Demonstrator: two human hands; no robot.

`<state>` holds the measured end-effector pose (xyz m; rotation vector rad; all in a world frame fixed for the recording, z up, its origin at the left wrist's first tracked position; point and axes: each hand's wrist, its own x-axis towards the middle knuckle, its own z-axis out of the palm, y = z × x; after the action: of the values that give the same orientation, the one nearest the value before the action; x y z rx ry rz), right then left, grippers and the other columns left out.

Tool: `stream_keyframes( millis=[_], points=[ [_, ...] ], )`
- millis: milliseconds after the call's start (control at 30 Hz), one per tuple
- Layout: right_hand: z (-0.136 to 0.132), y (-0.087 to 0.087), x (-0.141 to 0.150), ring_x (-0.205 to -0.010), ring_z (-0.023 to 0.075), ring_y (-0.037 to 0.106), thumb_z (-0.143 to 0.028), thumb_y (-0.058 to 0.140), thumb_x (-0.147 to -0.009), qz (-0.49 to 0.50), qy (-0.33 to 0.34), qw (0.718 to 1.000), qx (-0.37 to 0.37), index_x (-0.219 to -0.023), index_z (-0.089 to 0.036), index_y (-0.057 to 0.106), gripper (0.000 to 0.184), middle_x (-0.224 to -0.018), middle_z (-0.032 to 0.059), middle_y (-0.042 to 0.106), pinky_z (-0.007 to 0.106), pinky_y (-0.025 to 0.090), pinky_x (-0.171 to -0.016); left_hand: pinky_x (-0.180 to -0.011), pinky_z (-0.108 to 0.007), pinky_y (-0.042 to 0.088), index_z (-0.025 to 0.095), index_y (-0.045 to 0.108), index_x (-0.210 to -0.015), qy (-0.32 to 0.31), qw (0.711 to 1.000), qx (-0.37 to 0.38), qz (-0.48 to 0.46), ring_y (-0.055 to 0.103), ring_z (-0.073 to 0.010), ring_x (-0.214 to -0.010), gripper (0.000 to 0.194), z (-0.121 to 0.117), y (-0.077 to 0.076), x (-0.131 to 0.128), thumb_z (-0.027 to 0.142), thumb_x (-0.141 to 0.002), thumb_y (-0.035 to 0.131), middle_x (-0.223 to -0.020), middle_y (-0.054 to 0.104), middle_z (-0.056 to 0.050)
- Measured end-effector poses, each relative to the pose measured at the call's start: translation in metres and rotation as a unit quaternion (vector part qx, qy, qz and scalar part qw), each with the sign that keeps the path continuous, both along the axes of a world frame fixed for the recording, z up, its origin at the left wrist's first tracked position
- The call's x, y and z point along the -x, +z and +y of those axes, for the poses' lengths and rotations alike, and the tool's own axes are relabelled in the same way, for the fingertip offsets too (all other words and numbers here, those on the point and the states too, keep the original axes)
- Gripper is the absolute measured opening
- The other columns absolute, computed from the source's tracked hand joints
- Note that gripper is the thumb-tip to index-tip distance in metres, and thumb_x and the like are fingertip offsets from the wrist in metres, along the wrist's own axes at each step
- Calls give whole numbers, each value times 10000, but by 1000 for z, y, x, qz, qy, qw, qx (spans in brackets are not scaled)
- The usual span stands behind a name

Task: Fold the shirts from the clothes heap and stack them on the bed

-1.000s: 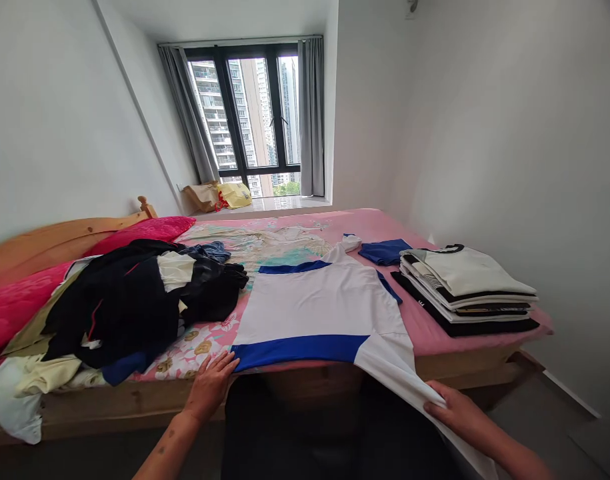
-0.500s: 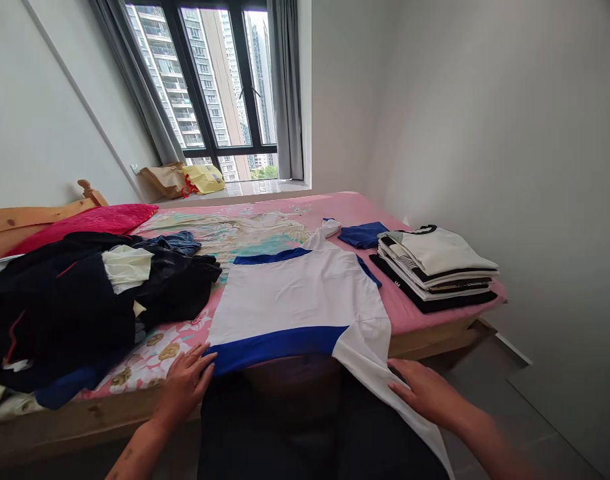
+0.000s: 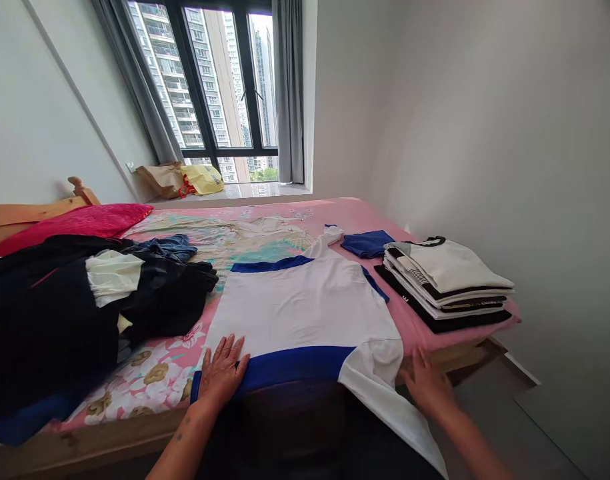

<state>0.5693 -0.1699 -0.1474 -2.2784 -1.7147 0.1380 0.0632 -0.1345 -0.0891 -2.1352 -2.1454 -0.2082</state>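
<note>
Shirt, white with blue bands along 2 of its edges, lies spread flat on the near side of the bed, its collar end to the right. 1 sleeve slants down over the bed's edge, while the other reaches away toward the window, ending in a blue cuff. The left hand lies palm down on the shirt's near left corner, fingers extended and a little apart, pressing on the cloth without gripping it. The right hand is loosely open just beside the hanging sleeve, fingers pointing forward and nothing in its grasp; whether its fingertips touch the sleeve I cannot tell. Just beyond the collar end sits a folded blue garment, and next to it, to the right, a stack of folded clothes has a white top with a black neckline uppermost. Left of the shirt is a loose heap of clothes, mostly black, with a cream piece on it. Farther back are a red pillow, a wooden headboard, a brown paper bag and a yellow bag on the sill, and the window between 2 grey curtains.
</note>
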Motion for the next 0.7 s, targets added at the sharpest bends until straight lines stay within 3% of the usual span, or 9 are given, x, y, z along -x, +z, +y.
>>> stream_keyframes(
  millis=[67,167,300,400,533,633,700],
  points=[
    [-7,-4,-24,-1128,338,504,-472,374,-801,40,-25,999,15,-1063,-77,603,527,-1141,216,566,475,394,-912,-1110,-496,58,264,399,-1355,4,1000,-4,0,239,-233,-1365,536,-1,-1,0,477,-866,343,-1458,331,-53],
    [9,24,-4,-1087,296,524,-455,351,-819,88,16,991,-94,-1087,-99,567,495,-1124,186,572,431,395,-931,-1113,-487,36,260,402,-1354,5,1000,-2,0,235,-229,-1366,534,0,2,-2,471,-867,340,-1457,333,-50],
    [57,84,103,-1169,258,452,-391,371,-858,139,182,956,-183,-1127,-183,541,379,-1191,120,546,428,330,-1015,-1110,-494,47,257,393,-1360,10,1000,8,3,230,-230,-1368,535,0,5,-5,468,-873,326,-1463,323,-46],
    [95,114,197,-1256,293,353,-352,410,-852,148,246,948,-140,-1207,-205,497,394,-1313,105,465,519,267,-1029,-1108,-498,55,256,389,-1361,14,1000,13,6,233,-230,-1367,535,-2,6,-5,463,-872,330,-1463,323,-48],
    [130,120,280,-1357,316,149,-409,385,-882,152,305,940,-35,-1360,-237,335,511,-1471,63,257,609,121,-1038,-1083,-525,135,262,449,-1314,29,999,36,-9,325,-249,-1318,508,4,15,-4,451,-847,383,-1416,406,-74],
    [143,112,301,-1372,314,80,-452,329,-899,127,331,935,28,-1400,-241,271,546,-1489,69,216,629,45,-1028,-1042,-525,234,263,562,-1182,37,997,54,-31,441,-248,-1225,407,26,32,-12,415,-839,405,-1309,520,-83],
    [147,106,296,-1379,295,48,-466,277,-908,105,324,937,73,-1420,-235,241,562,-1497,67,196,608,9,-1040,-1048,-475,258,264,573,-1169,2,997,54,-46,427,-222,-1240,387,50,44,-24,390,-859,378,-1316,516,-69]
  ],
)
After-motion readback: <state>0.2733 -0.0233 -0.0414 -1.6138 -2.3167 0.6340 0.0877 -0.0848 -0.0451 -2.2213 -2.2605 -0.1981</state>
